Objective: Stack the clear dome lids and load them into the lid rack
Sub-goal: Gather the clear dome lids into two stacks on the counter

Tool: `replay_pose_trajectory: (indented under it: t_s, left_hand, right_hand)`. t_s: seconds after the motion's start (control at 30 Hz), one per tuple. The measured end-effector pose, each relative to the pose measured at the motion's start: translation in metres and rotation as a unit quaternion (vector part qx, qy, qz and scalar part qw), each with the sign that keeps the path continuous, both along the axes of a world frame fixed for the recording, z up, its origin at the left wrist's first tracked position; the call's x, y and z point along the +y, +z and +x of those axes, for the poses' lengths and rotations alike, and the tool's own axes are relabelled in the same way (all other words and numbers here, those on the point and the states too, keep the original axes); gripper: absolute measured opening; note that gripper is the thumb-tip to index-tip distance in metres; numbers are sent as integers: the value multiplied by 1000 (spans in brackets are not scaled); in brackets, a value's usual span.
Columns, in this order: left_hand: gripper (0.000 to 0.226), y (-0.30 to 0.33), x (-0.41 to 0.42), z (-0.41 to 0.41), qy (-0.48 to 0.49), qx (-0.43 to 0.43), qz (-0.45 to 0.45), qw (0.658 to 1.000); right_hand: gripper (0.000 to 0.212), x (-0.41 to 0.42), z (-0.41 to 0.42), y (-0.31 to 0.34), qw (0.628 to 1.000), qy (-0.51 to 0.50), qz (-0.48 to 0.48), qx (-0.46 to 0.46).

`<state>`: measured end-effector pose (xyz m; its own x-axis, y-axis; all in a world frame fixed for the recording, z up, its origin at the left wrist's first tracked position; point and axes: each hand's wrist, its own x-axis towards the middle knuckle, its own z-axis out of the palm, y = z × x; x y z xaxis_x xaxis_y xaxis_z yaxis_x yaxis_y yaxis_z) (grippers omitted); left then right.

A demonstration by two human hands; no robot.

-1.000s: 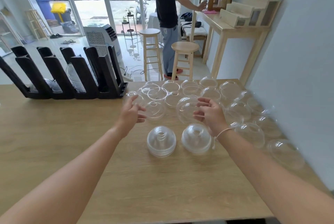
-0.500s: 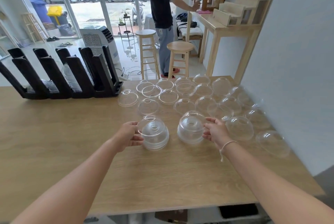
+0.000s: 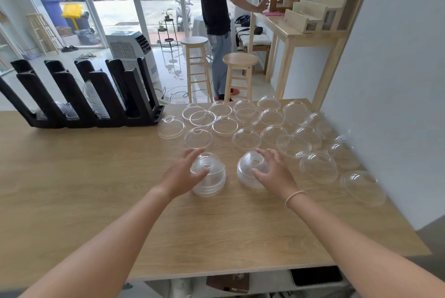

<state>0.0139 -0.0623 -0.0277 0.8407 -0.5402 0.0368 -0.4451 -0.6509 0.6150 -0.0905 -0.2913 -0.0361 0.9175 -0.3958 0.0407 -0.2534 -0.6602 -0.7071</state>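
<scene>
Reaching with both hands, I take the two small stacks of clear dome lids that stand side by side near the middle of the worktop. My left hand (image 3: 184,172) curls its fingers and thumb round the left stack (image 3: 209,177); my right hand (image 3: 273,172) does the same on the right stack (image 3: 250,170). The two hands are apart, one stack each, and both stacks rest on the wood.

Beyond them many single lids (image 3: 246,139) lie spread toward the far right corner of the worktop, most with the dome up, and some overlap. The black lid rack (image 3: 79,98) stands at the far left edge, well apart from my hands. A few lids already lean in its slots.

I judge these lids to be very light, thin and springy. The smooth plastic looks slippery, and a hard squeeze could dent a dome or make it jump out of the stack. So I think it is better to hold each stack low, at the stiffer rim, with fingers on opposite sides, and only a gentle pressure. The nested lids may slide apart if the stack tilts, so I would keep it upright while I carry it to the rack.
</scene>
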Motion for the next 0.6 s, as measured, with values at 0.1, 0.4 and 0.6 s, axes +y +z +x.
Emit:
replay_pose_trajectory:
  t_s: [0.1,0.4,0.6]
  left_hand:
    - [72,-5,-2,-3,-41,-6,70,997]
    - [69,-16,-5,-11,-12,-86,84,993]
    - [65,-23,-2,-16,-27,-67,88,994]
  right_hand:
    - [61,2,1,-10,997,35,-68,27]
    - [62,6,1,-21,991,33,-129,6]
    - [59,10,6,-21,991,23,-134,7]
